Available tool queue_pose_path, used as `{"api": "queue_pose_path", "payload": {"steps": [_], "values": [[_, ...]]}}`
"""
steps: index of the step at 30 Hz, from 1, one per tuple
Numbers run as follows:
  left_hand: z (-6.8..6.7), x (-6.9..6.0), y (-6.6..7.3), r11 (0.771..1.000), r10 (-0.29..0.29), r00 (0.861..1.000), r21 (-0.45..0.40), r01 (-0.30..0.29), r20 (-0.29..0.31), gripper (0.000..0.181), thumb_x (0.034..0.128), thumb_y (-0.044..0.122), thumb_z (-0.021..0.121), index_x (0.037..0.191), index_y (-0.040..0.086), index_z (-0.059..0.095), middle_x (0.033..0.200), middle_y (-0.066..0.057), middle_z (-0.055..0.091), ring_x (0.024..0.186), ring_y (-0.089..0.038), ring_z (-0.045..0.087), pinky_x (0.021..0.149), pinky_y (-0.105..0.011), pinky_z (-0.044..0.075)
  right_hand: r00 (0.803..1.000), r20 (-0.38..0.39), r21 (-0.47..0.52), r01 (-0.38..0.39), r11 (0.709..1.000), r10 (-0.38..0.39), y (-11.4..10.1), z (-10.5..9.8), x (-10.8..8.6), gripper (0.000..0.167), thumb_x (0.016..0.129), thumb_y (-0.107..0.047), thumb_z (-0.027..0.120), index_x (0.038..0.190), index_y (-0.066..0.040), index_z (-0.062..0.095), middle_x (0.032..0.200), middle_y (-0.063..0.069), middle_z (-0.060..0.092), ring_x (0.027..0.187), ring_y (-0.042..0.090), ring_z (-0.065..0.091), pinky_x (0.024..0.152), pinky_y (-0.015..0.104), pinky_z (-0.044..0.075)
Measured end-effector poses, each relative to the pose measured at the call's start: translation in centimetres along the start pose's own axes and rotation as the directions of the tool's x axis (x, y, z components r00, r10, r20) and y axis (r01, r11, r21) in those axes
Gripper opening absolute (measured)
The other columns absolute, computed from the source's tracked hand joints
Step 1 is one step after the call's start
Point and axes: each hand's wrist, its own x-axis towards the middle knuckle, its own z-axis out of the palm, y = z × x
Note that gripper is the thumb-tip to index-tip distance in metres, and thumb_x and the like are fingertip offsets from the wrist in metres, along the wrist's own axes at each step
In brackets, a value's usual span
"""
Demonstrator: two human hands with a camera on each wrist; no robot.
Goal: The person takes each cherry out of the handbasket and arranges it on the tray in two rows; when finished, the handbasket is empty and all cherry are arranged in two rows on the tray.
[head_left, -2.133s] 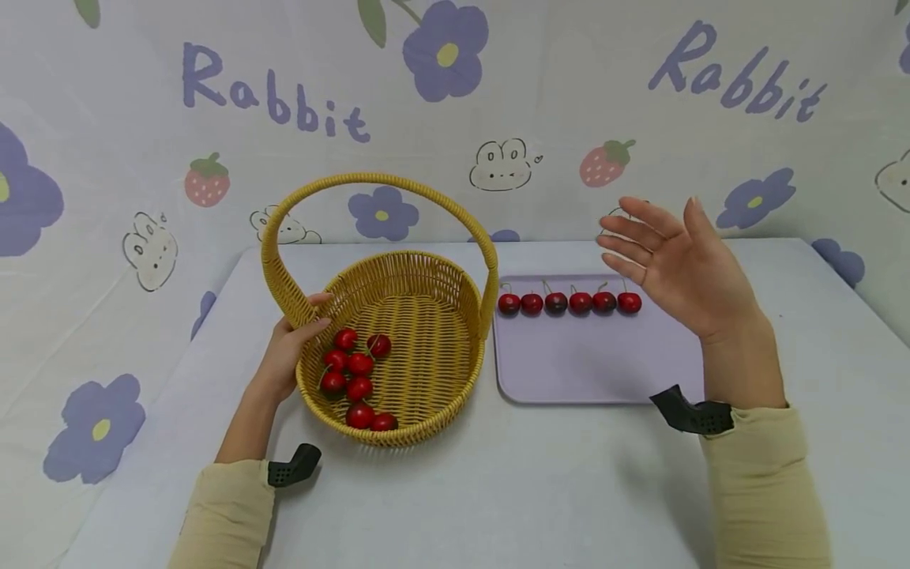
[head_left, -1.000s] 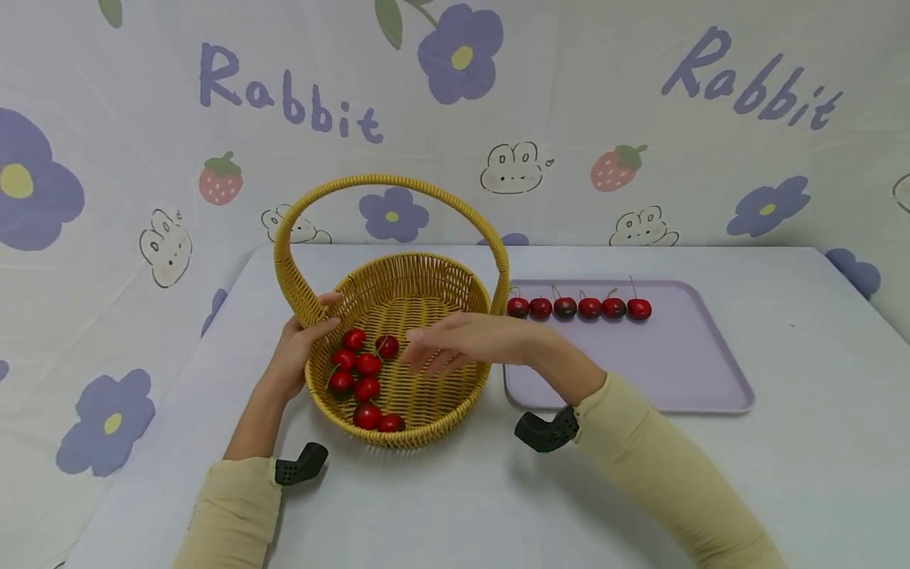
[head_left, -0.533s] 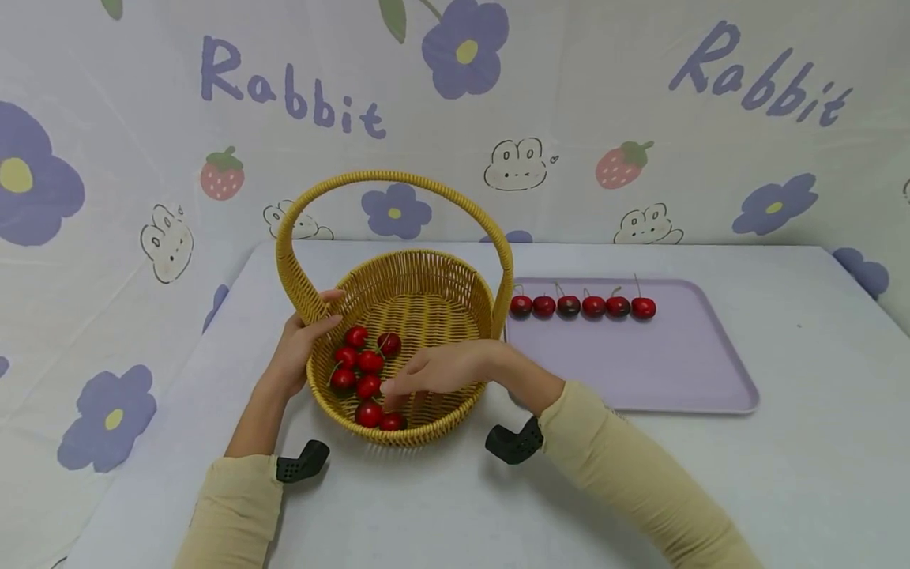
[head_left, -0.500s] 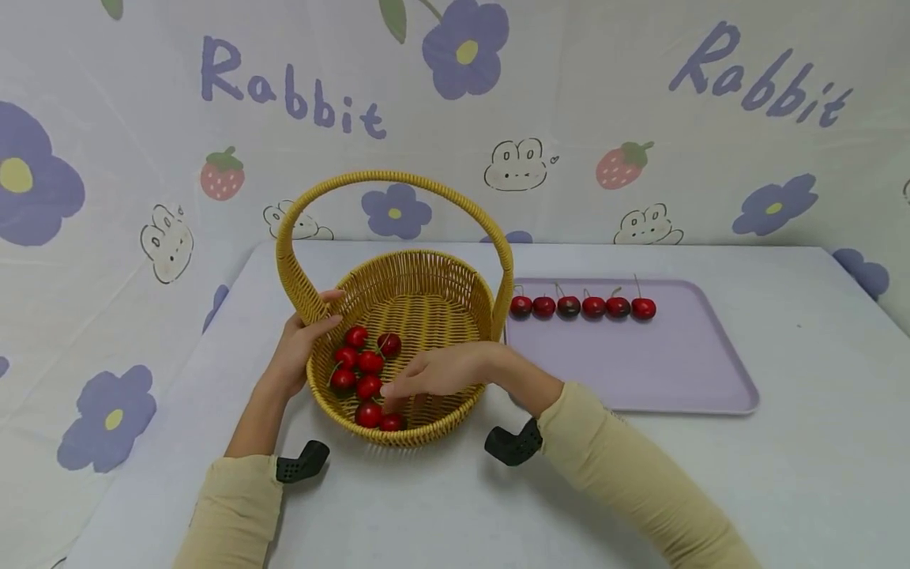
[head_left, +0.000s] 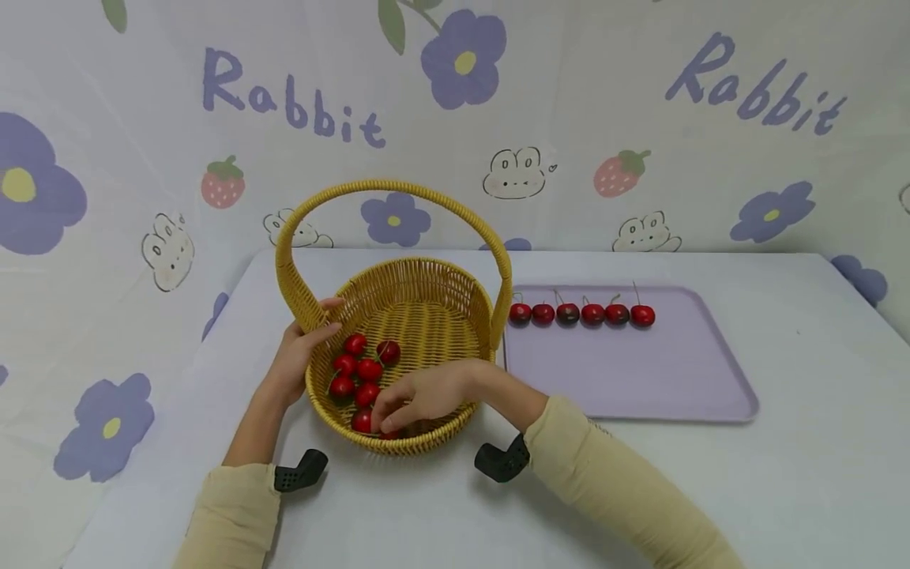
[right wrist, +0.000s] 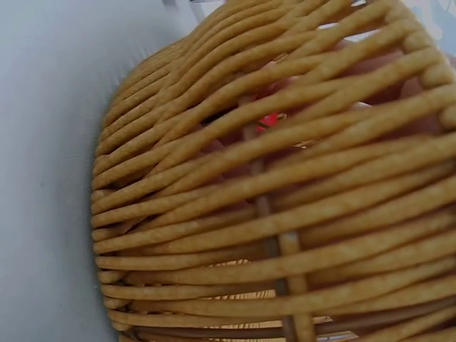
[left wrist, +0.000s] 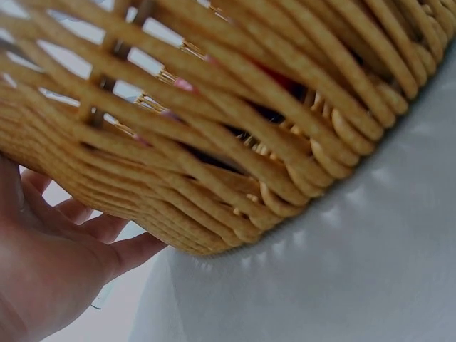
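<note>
A yellow wicker basket [head_left: 426,316] with a tall handle holds several red cherries [head_left: 369,369] at its left and front. My left hand [head_left: 290,359] grips the basket's left rim by the foot of the handle; in the left wrist view this hand [left wrist: 64,256] lies against the outer weave [left wrist: 214,142]. Inside the basket, at the front, my right hand [head_left: 426,393] has its fingers curled down around a cherry [head_left: 389,434] that they partly cover. The right wrist view is filled by the basket wall [right wrist: 285,178], with the hand mostly hidden behind it.
Right of the basket lies a lilac tray [head_left: 618,379], with several stemmed cherries [head_left: 593,314] in a row along its back edge. A patterned cloth [head_left: 554,95] hangs behind the white table [head_left: 398,514].
My right hand has come from above the tray into the basket and down to the front cherries, its fingers now curled. The left hand has kept its grip on the rim.
</note>
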Motion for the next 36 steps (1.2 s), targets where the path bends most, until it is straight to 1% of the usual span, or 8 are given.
{"api": "queue_pose_path", "payload": {"steps": [10,13,17,19,23,26,30,36], "values": [[0.0,0.0,-0.2,1.0,0.008,1.0,0.024,-0.008,0.003,0.046,0.098,0.011,0.048,0.141,-0.002,0.037,0.144,-0.017,0.033,0.13,-0.031,0.032,0.108,-0.05,0.021,0.998,-0.003,0.004,0.059,0.998,-0.059,0.3,0.0,-0.3,0.012,0.094,-0.017,0.062,0.105,-0.017,0.064,0.097,-0.005,0.059,0.092,0.008,0.052,0.081,0.023,0.045],[0.0,-0.1,-0.2,1.0,0.009,1.0,0.029,-0.009,0.004,0.045,0.0982,0.01,0.047,0.141,-0.002,0.036,0.144,-0.018,0.033,0.129,-0.032,0.033,0.108,-0.051,0.021,0.996,-0.041,0.006,0.075,0.997,-0.075,0.3,-0.1,-0.5,0.014,0.093,-0.019,0.064,0.107,-0.017,0.065,0.099,-0.006,0.061,0.094,0.008,0.053,0.082,0.023,0.045],[0.0,0.0,-0.2,0.999,0.012,1.0,0.03,-0.012,0.002,0.045,0.0981,0.01,0.046,0.141,-0.003,0.036,0.143,-0.019,0.033,0.129,-0.031,0.033,0.108,-0.05,0.022,0.992,-0.106,0.078,0.081,0.994,-0.073,0.4,-0.4,-0.9,0.016,0.094,-0.023,0.062,0.108,-0.016,0.066,0.098,-0.004,0.064,0.091,0.01,0.058,0.081,0.026,0.048],[0.0,0.1,-0.2,0.999,0.012,1.0,0.03,-0.012,0.001,0.045,0.098,0.009,0.046,0.141,-0.003,0.036,0.143,-0.019,0.033,0.129,-0.031,0.033,0.108,-0.05,0.022,0.991,-0.116,0.142,0.087,0.986,-0.071,0.5,-0.5,-1.1,0.018,0.094,-0.022,0.062,0.11,-0.016,0.066,0.097,-0.001,0.065,0.087,0.015,0.062,0.078,0.03,0.051],[0.0,0.1,-0.2,0.999,0.013,1.0,0.036,-0.013,-0.002,0.045,0.0978,0.01,0.047,0.14,-0.002,0.037,0.143,-0.019,0.033,0.129,-0.031,0.033,0.108,-0.05,0.022,0.986,-0.144,0.195,0.117,0.974,-0.089,0.5,-0.9,-1.5,0.024,0.091,-0.018,0.066,0.114,-0.014,0.065,0.099,0.003,0.063,0.085,0.021,0.062,0.078,0.035,0.052],[0.0,0.1,-0.2,0.999,0.012,1.0,0.037,-0.012,-0.004,0.045,0.0976,0.01,0.047,0.14,-0.002,0.037,0.143,-0.018,0.034,0.129,-0.031,0.033,0.108,-0.05,0.022,0.976,-0.19,0.202,0.145,0.969,-0.106,0.6,-1.3,-2.0,0.027,0.089,-0.018,0.068,0.116,-0.014,0.064,0.1,0.005,0.061,0.088,0.025,0.063,0.08,0.037,0.051],[0.1,0.2,-0.2,0.999,0.013,1.0,0.033,-0.012,-0.005,0.045,0.0976,0.01,0.047,0.14,-0.002,0.037,0.143,-0.019,0.034,0.129,-0.031,0.034,0.108,-0.05,0.022,0.962,-0.247,0.264,0.179,0.948,-0.113,0.7,-1.7,-3.0,0.031,0.091,-0.017,0.067,0.12,-0.01,0.06,0.105,0.009,0.06,0.091,0.035,0.064,0.082,0.042,0.051],[0.1,0.1,-0.2,0.999,0.02,1.0,0.035,-0.02,-0.002,0.045,0.0978,0.01,0.046,0.14,-0.002,0.037,0.143,-0.019,0.033,0.128,-0.032,0.034,0.108,-0.05,0.022,0.925,-0.341,0.245,0.262,0.934,-0.17,0.9,-2.1,-5.5,0.035,0.092,-0.016,0.065,0.125,-0.006,0.057,0.111,0.007,0.061,0.098,0.028,0.061,0.086,0.041,0.049]]}}
